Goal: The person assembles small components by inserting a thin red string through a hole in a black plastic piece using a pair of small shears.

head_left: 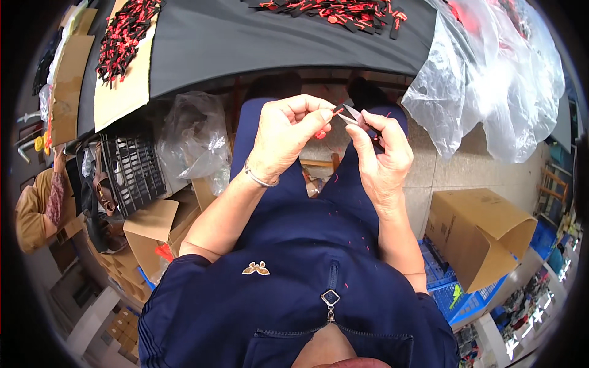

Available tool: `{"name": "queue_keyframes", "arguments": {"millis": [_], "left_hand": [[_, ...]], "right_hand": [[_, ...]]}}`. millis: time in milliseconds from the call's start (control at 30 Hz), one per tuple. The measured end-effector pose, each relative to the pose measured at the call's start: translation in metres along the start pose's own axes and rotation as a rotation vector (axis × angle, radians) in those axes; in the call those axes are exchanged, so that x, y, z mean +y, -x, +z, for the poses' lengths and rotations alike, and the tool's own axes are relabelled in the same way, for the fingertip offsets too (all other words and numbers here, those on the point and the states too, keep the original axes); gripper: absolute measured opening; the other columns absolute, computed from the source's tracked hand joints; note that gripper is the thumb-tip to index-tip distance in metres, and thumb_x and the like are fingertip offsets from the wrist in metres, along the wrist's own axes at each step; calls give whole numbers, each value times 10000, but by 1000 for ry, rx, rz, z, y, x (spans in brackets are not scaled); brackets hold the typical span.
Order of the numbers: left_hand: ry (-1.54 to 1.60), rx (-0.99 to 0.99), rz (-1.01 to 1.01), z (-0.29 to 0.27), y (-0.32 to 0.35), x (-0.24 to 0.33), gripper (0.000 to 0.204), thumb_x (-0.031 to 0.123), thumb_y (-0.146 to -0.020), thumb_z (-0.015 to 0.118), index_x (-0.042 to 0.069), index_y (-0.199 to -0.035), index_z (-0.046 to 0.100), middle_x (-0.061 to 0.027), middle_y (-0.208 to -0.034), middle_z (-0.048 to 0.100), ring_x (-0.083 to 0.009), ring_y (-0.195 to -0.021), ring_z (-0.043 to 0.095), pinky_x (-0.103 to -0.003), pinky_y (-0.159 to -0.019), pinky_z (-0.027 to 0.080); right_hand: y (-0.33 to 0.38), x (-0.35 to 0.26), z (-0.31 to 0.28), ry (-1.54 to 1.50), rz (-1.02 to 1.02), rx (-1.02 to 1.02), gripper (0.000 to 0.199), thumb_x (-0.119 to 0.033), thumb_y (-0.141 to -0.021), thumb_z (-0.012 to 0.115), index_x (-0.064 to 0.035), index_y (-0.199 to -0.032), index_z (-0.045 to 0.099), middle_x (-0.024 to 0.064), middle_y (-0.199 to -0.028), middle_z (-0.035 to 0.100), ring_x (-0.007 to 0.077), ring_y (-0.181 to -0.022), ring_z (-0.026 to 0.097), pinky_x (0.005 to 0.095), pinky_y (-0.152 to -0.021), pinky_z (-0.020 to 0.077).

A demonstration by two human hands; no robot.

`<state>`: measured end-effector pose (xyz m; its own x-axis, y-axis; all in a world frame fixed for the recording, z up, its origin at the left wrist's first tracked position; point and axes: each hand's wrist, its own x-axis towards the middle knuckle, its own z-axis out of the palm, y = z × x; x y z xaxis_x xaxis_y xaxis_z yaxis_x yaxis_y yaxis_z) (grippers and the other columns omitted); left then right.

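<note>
Above my lap, my left hand [283, 136] is closed in a pinch on a small black piece with a red cord end [338, 111]. A red bit [320, 134] of it shows below the fingers. My right hand [385, 156] grips a pair of small thread snips [351, 116], whose pointed silver blades are spread around the red end. The handles are mostly hidden in the fingers. Short red thread scraps [346, 286] lie scattered over my dark blue clothes.
A black-covered table [245, 46] ahead bears a heap of black and red pieces [343, 13]; another heap [126, 37] lies on cardboard at left. Clear plastic [442, 92] hangs at right. Cardboard boxes [457, 230] and a black crate [132, 168] flank me. Another person [37, 211] is at far left.
</note>
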<state>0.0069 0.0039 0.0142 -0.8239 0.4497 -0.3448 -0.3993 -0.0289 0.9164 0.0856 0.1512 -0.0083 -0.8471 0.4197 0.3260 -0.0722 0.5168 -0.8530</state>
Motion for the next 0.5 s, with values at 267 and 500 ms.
{"name": "queue_keyframes", "arguments": {"millis": [267, 500], "left_hand": [[-111, -57, -11, 6, 1, -6, 150, 125, -843, 634, -6, -910, 661, -12, -739, 627, -47, -665, 558, -187, -628, 448], [-91, -97, -26, 8, -2, -13, 150, 133, -841, 643, 1, -909, 660, -15, -731, 624, -49, -656, 554, -187, -617, 446]], "right_hand": [[9, 4, -10, 82, 1, -6, 199, -85, -706, 765, -21, -848, 639, 80, -735, 630, 184, -623, 582, 278, -563, 466], [10, 9, -11, 16, 105, -19, 158, -66, -726, 749, -16, -823, 635, 72, -697, 622, 170, -613, 586, 272, -555, 462]]}}
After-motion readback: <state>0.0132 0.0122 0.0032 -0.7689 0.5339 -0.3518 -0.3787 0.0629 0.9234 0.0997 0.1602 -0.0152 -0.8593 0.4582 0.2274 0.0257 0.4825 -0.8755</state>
